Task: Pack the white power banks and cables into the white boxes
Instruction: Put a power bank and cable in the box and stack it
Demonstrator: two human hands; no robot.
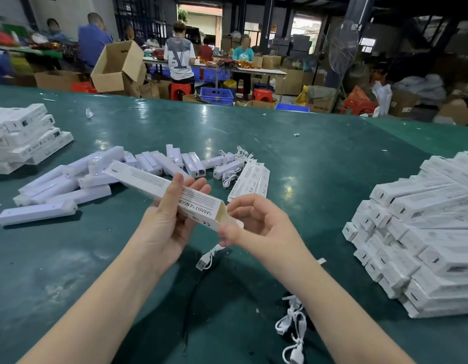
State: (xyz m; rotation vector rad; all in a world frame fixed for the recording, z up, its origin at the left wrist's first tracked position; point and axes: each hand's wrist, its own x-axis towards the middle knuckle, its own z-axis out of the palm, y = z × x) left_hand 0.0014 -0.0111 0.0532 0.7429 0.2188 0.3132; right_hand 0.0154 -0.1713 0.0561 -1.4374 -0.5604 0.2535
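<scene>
Right, box: white box [164,189] held up over the green table [319,164], mid-frame, between both hands.
Long axis: runs upper-left to lower-right; closed hang-tab end points up-left & away, open mouth points down-right toward the right hand.
L hand: left hand [169,222] cradles the box from below near its middle, thumb over the printed face, fingers behind — gripping it.
R hand: right hand [251,222] at the open mouth, fingers curled, pinching the end flap; a white cable [207,256] hangs from under it, USB plug dangling just above the table. Whether it's pinched w/ the flap or tucked in the palm: can't tell.
Key relation: mouth touches the R fingertips, so the R hand is nearer the opening; cable sits just below the mouth.
Next (judgement): feed the cable up & left along the box axis, L hand steadying.
Stock: loose power banks [56,187] lie left of the grip; more cables [293,324] near edge, by the R forearm; packed boxes [424,232] stacked right.
</scene>
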